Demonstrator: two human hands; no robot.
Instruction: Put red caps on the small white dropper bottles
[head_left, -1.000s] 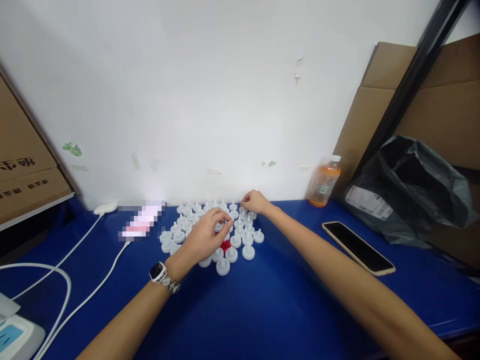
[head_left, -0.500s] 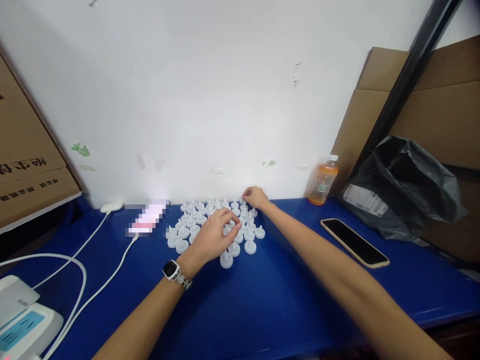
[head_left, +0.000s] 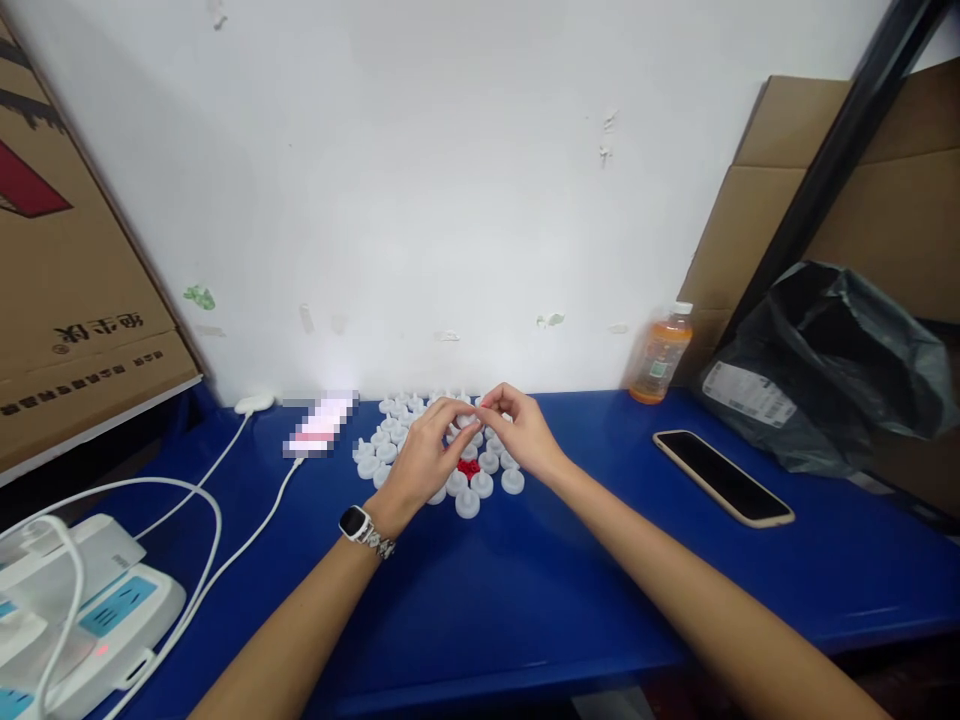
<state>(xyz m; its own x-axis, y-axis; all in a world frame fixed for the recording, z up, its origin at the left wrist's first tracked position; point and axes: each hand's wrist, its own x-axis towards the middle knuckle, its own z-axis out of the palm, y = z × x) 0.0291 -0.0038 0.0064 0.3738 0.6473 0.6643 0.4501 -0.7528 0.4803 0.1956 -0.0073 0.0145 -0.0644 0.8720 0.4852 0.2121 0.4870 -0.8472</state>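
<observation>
Many small white plastic caps with upright nozzle tips [head_left: 467, 503] stand close together on the blue table, under and around both hands. My left hand [head_left: 427, 455], wearing a watch [head_left: 355, 522] on the wrist, is closed in a pinch over the middle of the group. Its fingertips meet those of my right hand [head_left: 525, 432], which is pinched as well. What lies between the fingers is too small to make out; a reddish spot shows at the right fingertips. Below the hands, a little cluster of small red pieces [head_left: 468, 468] lies among the caps.
A pixelated phone [head_left: 321, 425] with a white cable lies left, near a power strip [head_left: 142, 610]. On the right are another phone [head_left: 724, 478], an orange drink bottle [head_left: 660, 355] and a grey plastic bag [head_left: 832, 370]. Cardboard boxes [head_left: 90, 270] flank the white wall.
My right hand has come back from the far edge of the caps to meet my left fingertips. The red pieces now show below the hands. The whole view has shifted slightly.
</observation>
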